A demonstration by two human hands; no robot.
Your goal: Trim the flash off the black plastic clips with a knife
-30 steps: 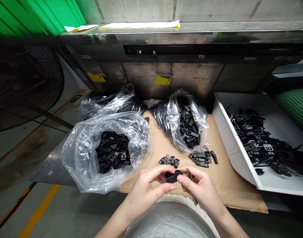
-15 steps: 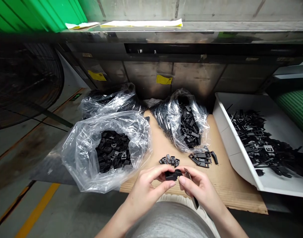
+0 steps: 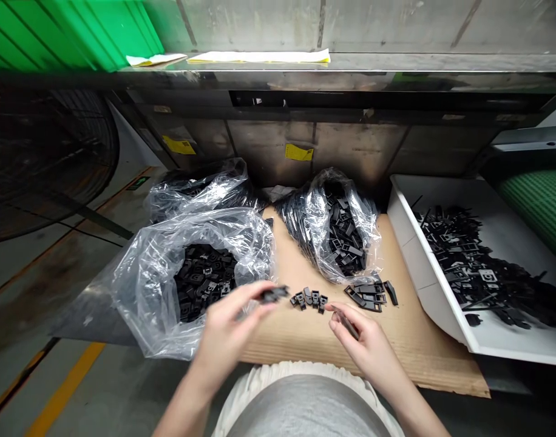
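Left hand, what's it doing?

Pinching one black plastic piece at the fingertips, just beside the nearest row on the cardboard.

Right hand?

Curled, fingers around a slim dark strip, though blur hides the details.

What's on the cardboard sheet?

Closest, about six small black pieces. Then about six black strips in a loose stack, with one more black strip at its edge.

Beyond those?

Three clear plastic bags of black parts: a front bag, a rear bag and a centre bag. On the right, a white tray holds a heap of black parts.

The room?

Grey floor with a yellow line, a wire-guarded fan, and two yellow labels on a metal panel.
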